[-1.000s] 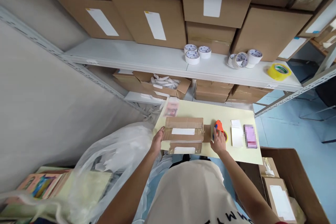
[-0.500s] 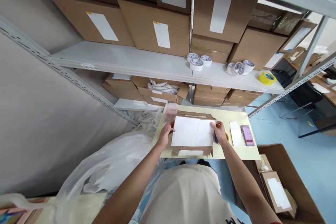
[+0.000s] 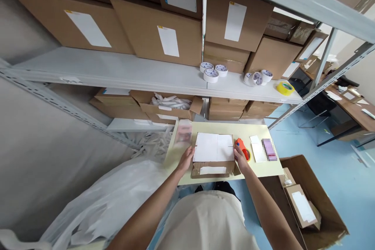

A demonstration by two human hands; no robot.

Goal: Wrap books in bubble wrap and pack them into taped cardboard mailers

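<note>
Two bare hands steady a box (image 3: 213, 156) on a pale yellow table (image 3: 249, 129), its broad white face turned up. A second ago the right hand (image 3: 240, 158) was on the orange tape dispenser (image 3: 240, 145), and the box showed a brown top; half a second ago the white face was tipped toward the wearer. Now the box sits lower and flatter near the middle of the table's front edge, a change that appears to leave the white side ready for handling.

The left hand (image 3: 186, 159) and right hand grip opposite ends, the box clamped between them; whether fingers curl underneath cannot be told. The right knuckles lie just beside the dispenser, contact unclear.

The white face looks smooth and matt, crossed by one seam; below it, creased brown cardboard carries a long white label (image 3: 213, 170). Toward the table's right end lie flat white papers (image 3: 258, 150) and a blurred purple packet (image 3: 268, 149). Filmy, crumpled plastic (image 3: 117, 199) billows left of the table; beyond it, ring-shaped tape rolls (image 3: 211, 75) line a grey metal shelf (image 3: 131, 74).
</note>
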